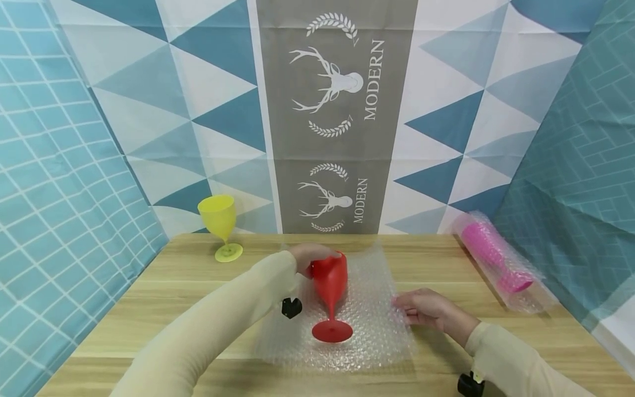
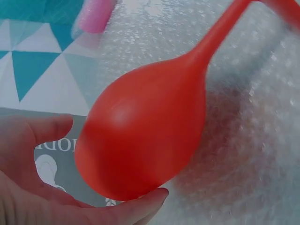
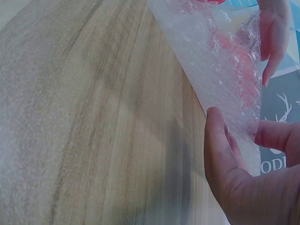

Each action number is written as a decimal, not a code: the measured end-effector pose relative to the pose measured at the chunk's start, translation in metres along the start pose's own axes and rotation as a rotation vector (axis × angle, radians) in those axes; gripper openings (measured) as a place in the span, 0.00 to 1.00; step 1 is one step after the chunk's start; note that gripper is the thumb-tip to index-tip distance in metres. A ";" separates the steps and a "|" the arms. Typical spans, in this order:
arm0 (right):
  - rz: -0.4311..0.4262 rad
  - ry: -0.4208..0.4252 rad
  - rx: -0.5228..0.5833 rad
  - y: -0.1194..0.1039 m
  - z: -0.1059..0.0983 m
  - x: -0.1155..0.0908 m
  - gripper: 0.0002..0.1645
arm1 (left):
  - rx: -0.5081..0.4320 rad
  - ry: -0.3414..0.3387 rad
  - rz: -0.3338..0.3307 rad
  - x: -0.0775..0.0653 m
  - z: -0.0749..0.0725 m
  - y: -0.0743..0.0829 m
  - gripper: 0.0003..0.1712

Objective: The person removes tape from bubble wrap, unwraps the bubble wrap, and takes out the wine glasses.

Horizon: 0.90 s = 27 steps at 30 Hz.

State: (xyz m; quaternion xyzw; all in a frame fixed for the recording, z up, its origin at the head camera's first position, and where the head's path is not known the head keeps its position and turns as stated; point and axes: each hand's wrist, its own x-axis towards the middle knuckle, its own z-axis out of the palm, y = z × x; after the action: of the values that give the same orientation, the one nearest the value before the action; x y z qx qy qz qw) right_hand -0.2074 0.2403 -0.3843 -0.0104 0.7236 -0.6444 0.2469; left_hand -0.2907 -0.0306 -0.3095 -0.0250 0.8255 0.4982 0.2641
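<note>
A red goblet (image 1: 331, 281) lies on its side over a clear bubble wrap sheet (image 1: 372, 342), its round foot toward me and its bowl away. My left hand (image 1: 310, 257) is at the bowl's rim end. In the left wrist view the thumb stands a little apart from the bowl (image 2: 145, 126), while a nearly straight finger (image 2: 145, 206) touches its lower edge. On the sheet's right edge, my right hand (image 1: 429, 310) pinches the wrap between thumb and fingers. The right wrist view shows that edge of the bubble wrap (image 3: 206, 61) lifted off the table.
A yellow goblet (image 1: 218, 223) stands upright at the table's back left. Toward the right edge lies a pink goblet (image 1: 488, 251) rolled in bubble wrap. The wooden table (image 1: 198, 286) backs onto a patterned cloth wall (image 1: 337, 138), with blue cloth at both sides.
</note>
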 end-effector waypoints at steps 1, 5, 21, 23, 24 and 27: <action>0.000 -0.001 -0.004 0.000 0.000 0.000 0.14 | -0.018 0.004 -0.004 0.002 0.000 0.000 0.27; 0.004 -0.004 -0.015 0.000 -0.001 0.001 0.13 | -0.061 0.024 -0.019 0.008 -0.001 -0.002 0.30; 0.016 0.000 0.025 0.006 -0.001 0.003 0.14 | -0.157 0.024 -0.064 0.025 -0.001 -0.011 0.38; 0.017 0.001 0.025 0.007 -0.002 0.003 0.12 | -0.153 0.020 -0.066 0.027 -0.001 -0.011 0.40; 0.017 0.002 0.027 0.007 -0.002 0.003 0.11 | -0.154 0.021 -0.068 0.027 -0.001 -0.011 0.40; 0.018 0.007 0.034 0.007 -0.002 0.004 0.09 | -0.164 0.013 -0.075 0.029 -0.002 -0.011 0.41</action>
State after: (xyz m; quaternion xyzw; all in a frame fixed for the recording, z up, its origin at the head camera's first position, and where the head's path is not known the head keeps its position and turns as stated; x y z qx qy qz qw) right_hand -0.2098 0.2421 -0.3918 0.0027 0.7135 -0.6544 0.2505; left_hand -0.3124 -0.0312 -0.3312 -0.0807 0.7821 0.5537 0.2740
